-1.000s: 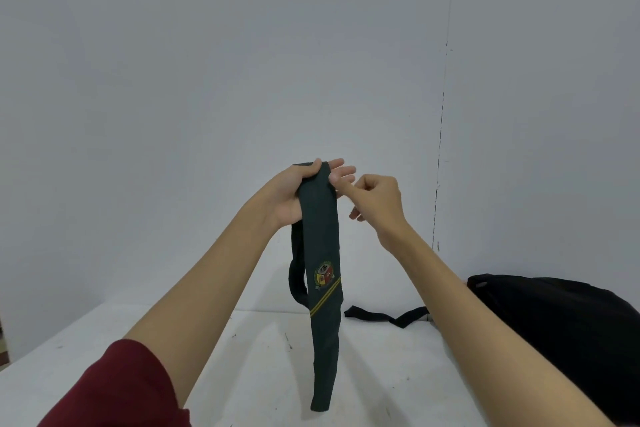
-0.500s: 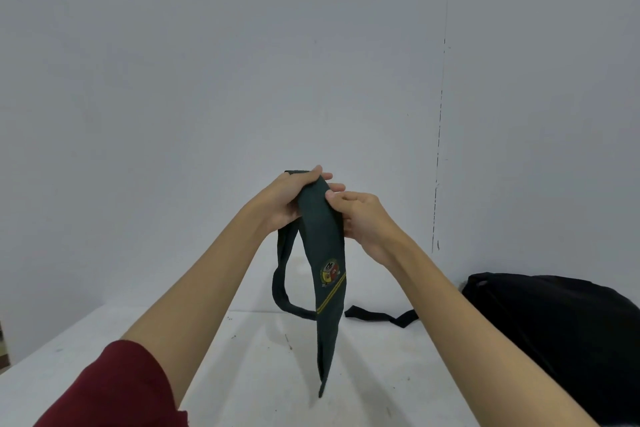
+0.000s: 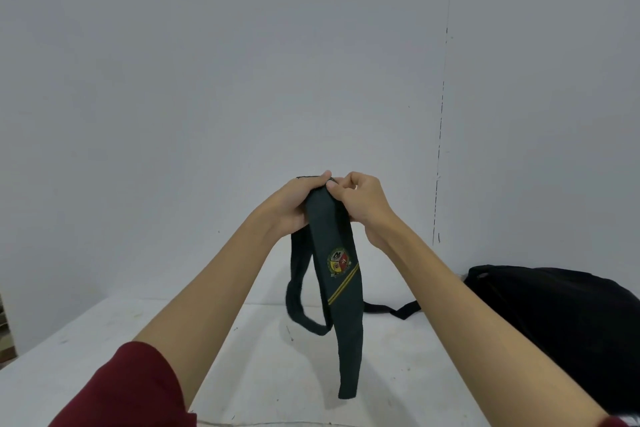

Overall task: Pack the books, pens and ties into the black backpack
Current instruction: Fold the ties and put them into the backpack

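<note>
since a second ago, both hands have closed together over the top of the dark green tie (image 3: 341,284), and its thin tail has swung into a wider loop behind the broad blade. the left hand (image 3: 294,206) wraps the folded top from the left side, fingers curled around the cloth. the right hand (image 3: 362,199) pinches the same fold from the right, thumb pressed onto the fabric. both hands are closed on the tie and touch each other at the fold.

the tie hangs in the air above the middle of the white table (image 3: 104,357), its tip just above the surface, a crest and two yellow stripes showing partway down. the black backpack (image 3: 571,315) lies at the table's right edge, one strap trailing toward the far edge behind the tie. no books or pens are in view.

the tie looks light, soft and limp, and it drapes freely, so it would likely slide or unfold if held loosely. holding it at the doubled top, as now, seems the surest place; folding it again would probably make it compact enough to pack.
</note>
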`<control>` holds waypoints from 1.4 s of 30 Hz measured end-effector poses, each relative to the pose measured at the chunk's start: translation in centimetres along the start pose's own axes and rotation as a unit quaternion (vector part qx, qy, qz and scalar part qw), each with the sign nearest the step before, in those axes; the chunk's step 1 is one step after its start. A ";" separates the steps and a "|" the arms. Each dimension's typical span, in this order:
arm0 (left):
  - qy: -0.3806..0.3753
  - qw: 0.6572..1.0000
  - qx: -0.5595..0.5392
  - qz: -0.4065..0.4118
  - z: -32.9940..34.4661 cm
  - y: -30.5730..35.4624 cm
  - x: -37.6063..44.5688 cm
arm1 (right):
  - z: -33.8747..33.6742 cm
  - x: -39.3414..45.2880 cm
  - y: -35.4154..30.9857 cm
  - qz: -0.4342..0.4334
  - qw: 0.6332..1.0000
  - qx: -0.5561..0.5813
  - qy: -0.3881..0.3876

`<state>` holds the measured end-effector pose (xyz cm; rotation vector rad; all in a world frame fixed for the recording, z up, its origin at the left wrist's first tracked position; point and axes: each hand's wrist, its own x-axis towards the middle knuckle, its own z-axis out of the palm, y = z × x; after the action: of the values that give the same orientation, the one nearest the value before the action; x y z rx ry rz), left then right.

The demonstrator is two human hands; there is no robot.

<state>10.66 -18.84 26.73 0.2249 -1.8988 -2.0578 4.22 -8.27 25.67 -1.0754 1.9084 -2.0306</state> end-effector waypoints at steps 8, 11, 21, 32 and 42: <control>-0.018 1.000 0.013 -0.009 0.3 0.8 0.1 | -0.5 -0.2 0.7 0.080 0.990 0.070 -0.091; -0.032 0.992 0.105 -0.062 -0.8 0.3 -0.1 | -1.4 0.2 0.5 0.113 0.980 0.096 -0.133; 0.083 0.935 0.339 0.056 -2.8 -6.0 -1.4 | -1.7 0.9 1.1 0.130 0.978 0.072 -0.147; 0.006 0.997 0.006 0.083 -0.1 -8.8 0.2 | -4.7 1.3 -1.8 0.077 0.980 0.030 -0.183; -0.037 0.997 0.056 0.041 0.3 -11.2 1.0 | -6.0 1.3 -1.6 0.103 0.981 0.069 -0.146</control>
<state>8.12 -18.25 15.80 0.0967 -2.0356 -1.9342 0.29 -3.88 28.08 -1.0273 1.6330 -1.7543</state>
